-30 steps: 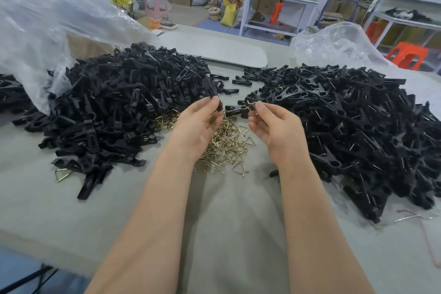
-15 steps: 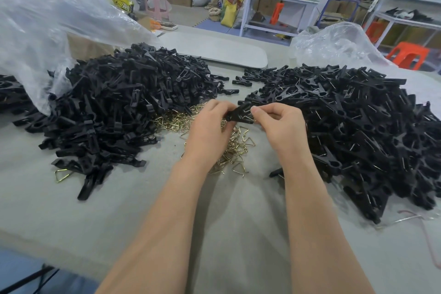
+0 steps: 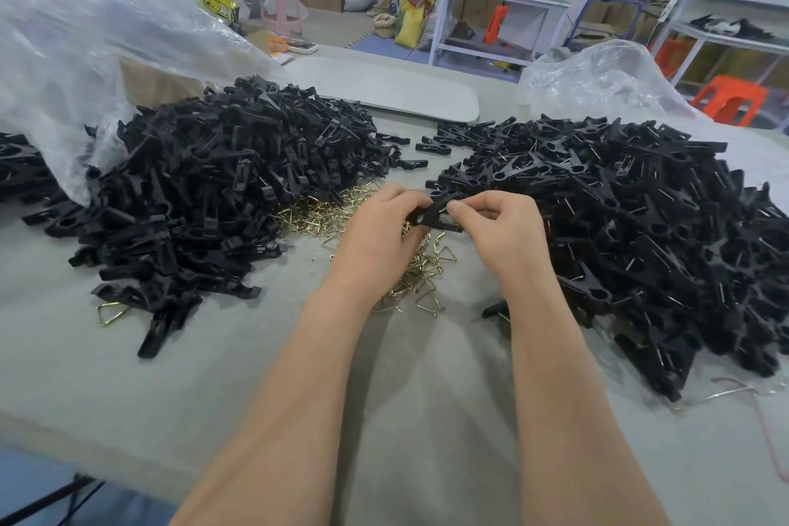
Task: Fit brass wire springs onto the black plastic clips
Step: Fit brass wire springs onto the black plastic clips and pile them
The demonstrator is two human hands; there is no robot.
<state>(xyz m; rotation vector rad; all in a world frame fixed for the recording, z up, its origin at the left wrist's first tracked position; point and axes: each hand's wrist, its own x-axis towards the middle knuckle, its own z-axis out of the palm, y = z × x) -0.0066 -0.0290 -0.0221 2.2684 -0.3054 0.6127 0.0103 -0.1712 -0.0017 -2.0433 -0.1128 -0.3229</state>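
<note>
Pinches one black clip (image 3: 431, 214) between left hand (image 3: 375, 239) and right hand (image 3: 501, 235), just above a scatter of brass wire springs (image 3: 307, 217) on the grey table (image 3: 128, 376). Flanked by two black heaps: left heap (image 3: 213, 184) partly under a clear plastic bag (image 3: 64, 47), right heap (image 3: 640, 226) beside the right wrist.

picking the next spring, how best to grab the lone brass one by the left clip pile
Probably pinch the brass wire spring by its near corner, from above and the near side: it lies flat, and the black clips crowd its far side.
</note>
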